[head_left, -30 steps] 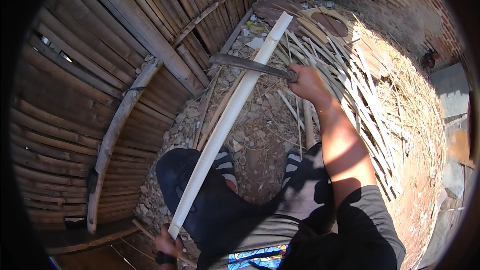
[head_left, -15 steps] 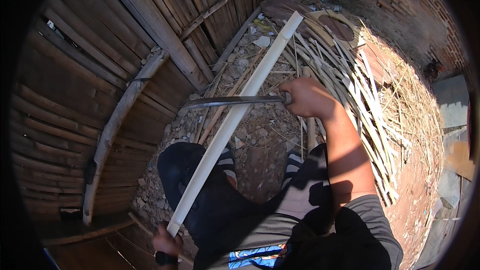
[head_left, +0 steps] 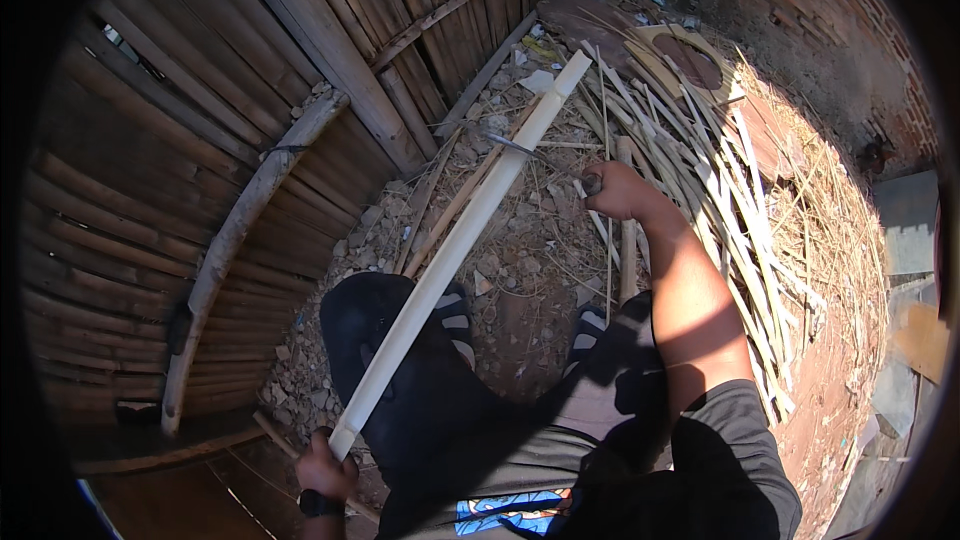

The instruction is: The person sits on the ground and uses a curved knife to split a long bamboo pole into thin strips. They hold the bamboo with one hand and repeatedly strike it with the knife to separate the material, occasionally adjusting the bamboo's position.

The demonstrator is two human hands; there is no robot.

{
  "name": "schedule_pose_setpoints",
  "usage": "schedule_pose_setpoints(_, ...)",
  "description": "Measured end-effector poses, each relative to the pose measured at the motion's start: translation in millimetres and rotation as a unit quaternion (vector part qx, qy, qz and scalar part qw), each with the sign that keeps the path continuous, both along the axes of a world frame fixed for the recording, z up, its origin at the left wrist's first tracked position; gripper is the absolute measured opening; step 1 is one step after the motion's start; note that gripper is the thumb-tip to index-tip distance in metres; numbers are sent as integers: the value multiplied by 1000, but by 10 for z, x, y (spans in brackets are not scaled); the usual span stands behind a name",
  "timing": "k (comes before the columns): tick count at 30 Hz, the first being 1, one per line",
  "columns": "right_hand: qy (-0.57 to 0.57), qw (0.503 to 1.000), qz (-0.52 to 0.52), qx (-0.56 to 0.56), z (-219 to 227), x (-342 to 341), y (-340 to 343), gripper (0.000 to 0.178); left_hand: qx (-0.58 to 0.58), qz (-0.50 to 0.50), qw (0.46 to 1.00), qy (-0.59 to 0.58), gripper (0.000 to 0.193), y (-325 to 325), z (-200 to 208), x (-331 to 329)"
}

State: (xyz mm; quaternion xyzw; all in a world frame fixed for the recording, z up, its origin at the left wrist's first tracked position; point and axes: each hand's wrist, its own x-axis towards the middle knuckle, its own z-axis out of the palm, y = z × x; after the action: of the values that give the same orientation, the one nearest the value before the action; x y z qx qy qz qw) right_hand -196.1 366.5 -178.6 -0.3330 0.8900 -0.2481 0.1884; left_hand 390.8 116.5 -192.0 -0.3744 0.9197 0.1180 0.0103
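A long, pale split bamboo strip [head_left: 452, 258] slants from my lap up to the far right, its hollow inner face toward me. My left hand [head_left: 326, 470] is closed round its near end, beside my left leg. My right hand [head_left: 617, 190] grips the dark handle of a machete [head_left: 516, 147]. The blade, seen narrow and foreshortened, lies across the strip in its upper part, with the tip past the strip's left edge. From this angle I cannot tell how firmly the edge meets the bamboo.
Several split bamboo strips [head_left: 690, 160] are heaped on the right. A bamboo-slat wall [head_left: 140, 230] with a curved pole [head_left: 225, 230] stands close on the left. Rubble [head_left: 395, 215] covers the ground ahead, and a brick wall [head_left: 800, 30] rises at the back right.
The machete has moved farther up the strip and turned, so its blade looks shorter. My right hand has shifted slightly to the right. My left hand still holds the near end.
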Motion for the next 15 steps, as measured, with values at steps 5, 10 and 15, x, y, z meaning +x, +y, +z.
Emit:
schedule_pose_setpoints(5,93,992,69,-52,216,592,-280,37,55,-6,998,7,48,5,-59,221)
schedule_pose_setpoints(10,88,988,124,-41,254,718,-487,32,61,-12,998,17,46,-76,-106,130)
schedule_pose_setpoints(15,84,992,-33,-89,-269,7,79,31,55,-41,998,7,45,-212,52,31)
